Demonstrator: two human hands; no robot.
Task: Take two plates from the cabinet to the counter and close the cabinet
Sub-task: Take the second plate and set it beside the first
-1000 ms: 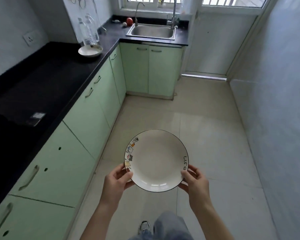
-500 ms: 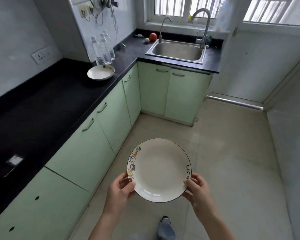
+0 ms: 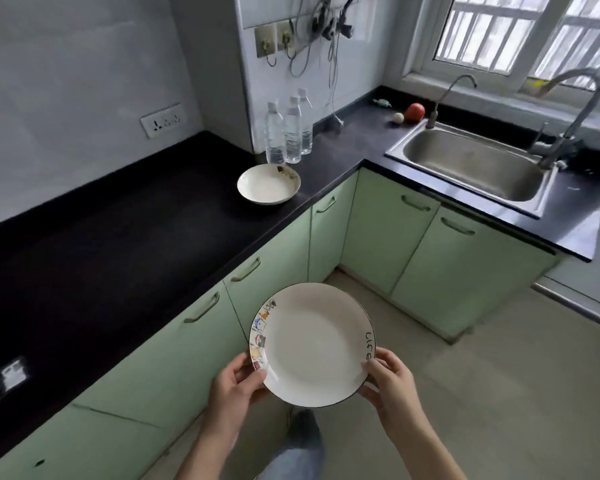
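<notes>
Hands come first in this view: the left hand (image 3: 238,382) and the right hand (image 3: 390,382) each pinch the near rim of a white plate (image 3: 312,344), thumbs on top and the other fingers mostly hidden beneath. It rides roughly level over the floor, just off the front of the green lower cabinets (image 3: 174,344), with nothing under it — so the two-sided hold is what matters, and both hands should keep it until the base touches stone.

Beyond lies the black counter (image 3: 101,258), bare along its near stretch apart from a small pale patch at the left that may only be a reflection. Farther on, the first plate (image 3: 268,185) already sits near the corner, just in front of three water bottles (image 3: 290,129).

Judging by that, this is the second plate's carry. It seems best set down flat on the open stretch short of the first plate, or lowered straight onto it without sliding — well clear of the bottles and the counter's edge. The open cabinet is out of view and remains to be shut.
</notes>
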